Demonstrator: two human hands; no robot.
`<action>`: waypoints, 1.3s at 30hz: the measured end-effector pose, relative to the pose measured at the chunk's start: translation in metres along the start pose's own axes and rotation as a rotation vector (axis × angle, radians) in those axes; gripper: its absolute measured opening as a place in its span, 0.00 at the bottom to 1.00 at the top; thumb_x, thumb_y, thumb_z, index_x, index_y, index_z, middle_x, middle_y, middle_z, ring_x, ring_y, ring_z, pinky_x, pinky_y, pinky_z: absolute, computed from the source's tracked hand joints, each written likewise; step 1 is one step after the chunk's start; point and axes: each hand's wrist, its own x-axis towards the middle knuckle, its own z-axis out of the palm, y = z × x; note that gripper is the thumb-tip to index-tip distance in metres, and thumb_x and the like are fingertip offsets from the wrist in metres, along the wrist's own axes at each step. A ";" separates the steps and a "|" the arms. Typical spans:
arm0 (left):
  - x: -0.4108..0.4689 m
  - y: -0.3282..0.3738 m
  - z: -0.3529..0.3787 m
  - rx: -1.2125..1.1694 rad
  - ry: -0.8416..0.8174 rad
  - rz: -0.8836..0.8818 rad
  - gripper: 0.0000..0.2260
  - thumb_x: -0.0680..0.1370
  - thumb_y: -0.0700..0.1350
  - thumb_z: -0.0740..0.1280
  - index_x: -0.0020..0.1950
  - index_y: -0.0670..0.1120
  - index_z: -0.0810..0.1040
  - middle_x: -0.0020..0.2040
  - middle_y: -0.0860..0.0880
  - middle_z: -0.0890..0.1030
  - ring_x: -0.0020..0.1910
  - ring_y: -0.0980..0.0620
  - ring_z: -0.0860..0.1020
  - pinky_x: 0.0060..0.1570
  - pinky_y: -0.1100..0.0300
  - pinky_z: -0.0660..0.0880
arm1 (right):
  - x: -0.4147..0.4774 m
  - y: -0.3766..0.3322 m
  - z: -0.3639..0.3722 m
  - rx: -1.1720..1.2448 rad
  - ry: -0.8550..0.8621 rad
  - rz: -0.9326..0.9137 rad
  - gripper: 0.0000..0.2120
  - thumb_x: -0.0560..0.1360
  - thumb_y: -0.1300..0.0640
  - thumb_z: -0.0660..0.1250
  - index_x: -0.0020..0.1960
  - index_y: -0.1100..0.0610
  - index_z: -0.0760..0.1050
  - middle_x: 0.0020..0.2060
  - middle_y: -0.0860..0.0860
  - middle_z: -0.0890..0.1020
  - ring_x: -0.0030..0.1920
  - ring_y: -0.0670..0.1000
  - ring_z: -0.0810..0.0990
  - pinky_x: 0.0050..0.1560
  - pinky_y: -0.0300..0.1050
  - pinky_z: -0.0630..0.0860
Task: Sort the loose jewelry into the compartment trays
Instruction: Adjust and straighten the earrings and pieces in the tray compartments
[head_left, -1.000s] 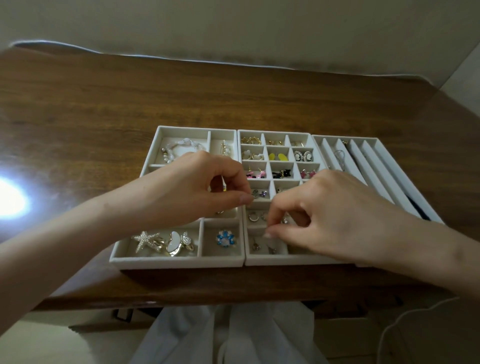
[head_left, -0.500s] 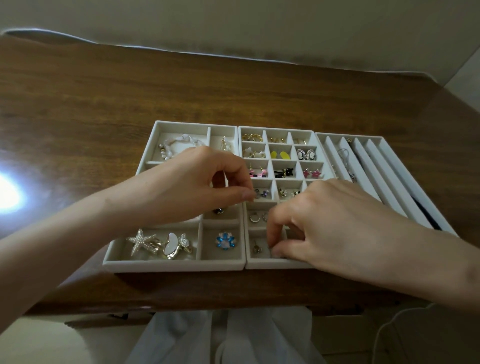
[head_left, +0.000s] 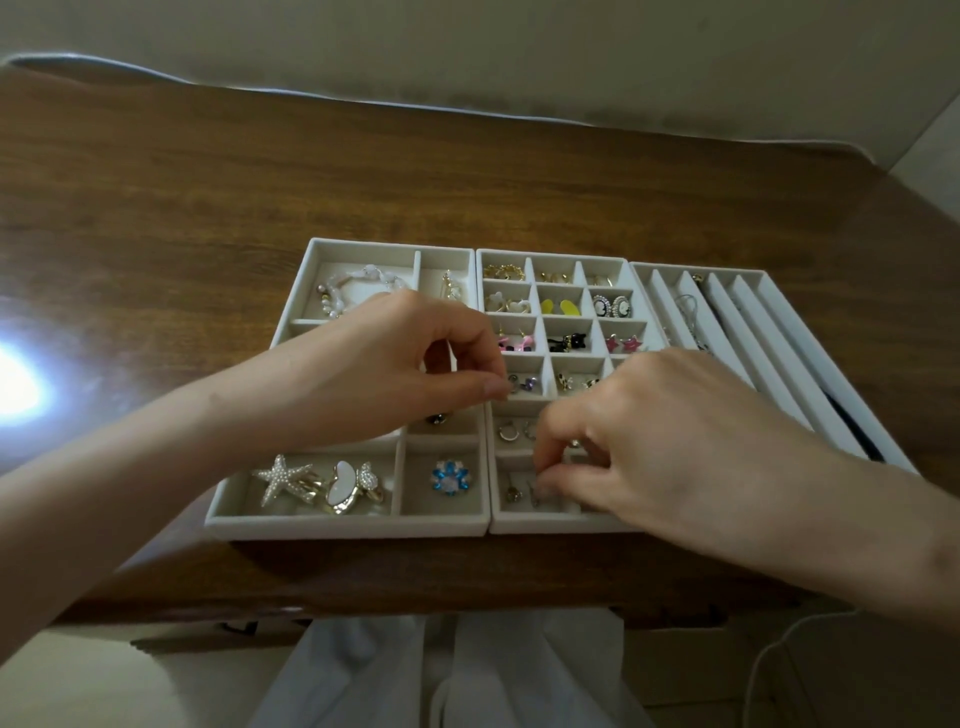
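Three white compartment trays sit side by side on the wooden table. My left hand (head_left: 405, 364) hovers over the seam between the left tray (head_left: 343, 526) and the middle tray (head_left: 550, 527), its thumb and forefinger pinching a tiny silver piece (head_left: 511, 384). My right hand (head_left: 670, 441) reaches into the middle tray's front compartment. There its thumb and forefinger close on a small earring (head_left: 535, 492), next to another small earring (head_left: 513, 493). The right tray (head_left: 779, 364) has long slots, one holding a thin chain (head_left: 688, 312).
The left tray holds a pearl starfish ring (head_left: 280, 478), a white heart ring (head_left: 343, 486), a blue flower ring (head_left: 451, 478) and a bead bracelet (head_left: 358, 286). Small earring pairs fill the middle tray's back cells. A bright glare (head_left: 15, 387) lies at the table's left. White cloth (head_left: 441, 675) hangs below the front edge.
My right hand has dropped from above the middle tray into its front compartment and pinched there. My left hand has kept its pinch in nearly the same place.
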 end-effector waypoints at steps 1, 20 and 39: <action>0.000 0.000 0.000 -0.001 0.002 -0.004 0.06 0.70 0.53 0.65 0.41 0.53 0.80 0.35 0.62 0.78 0.30 0.63 0.74 0.29 0.73 0.68 | -0.001 0.002 -0.005 0.034 -0.007 0.015 0.07 0.75 0.46 0.65 0.50 0.44 0.80 0.25 0.39 0.64 0.28 0.38 0.64 0.39 0.32 0.65; -0.005 -0.003 -0.001 -0.006 0.035 -0.011 0.05 0.70 0.54 0.66 0.40 0.55 0.80 0.33 0.55 0.79 0.30 0.61 0.73 0.29 0.71 0.69 | 0.001 -0.001 0.008 -0.056 0.004 -0.014 0.06 0.75 0.47 0.65 0.48 0.46 0.79 0.26 0.41 0.63 0.28 0.38 0.60 0.31 0.28 0.54; -0.011 -0.007 -0.008 -0.001 0.076 -0.010 0.04 0.71 0.51 0.68 0.41 0.53 0.81 0.36 0.55 0.80 0.30 0.63 0.74 0.28 0.72 0.69 | -0.006 0.012 -0.009 0.067 0.070 0.104 0.04 0.73 0.45 0.67 0.43 0.44 0.78 0.25 0.41 0.67 0.28 0.38 0.67 0.32 0.30 0.59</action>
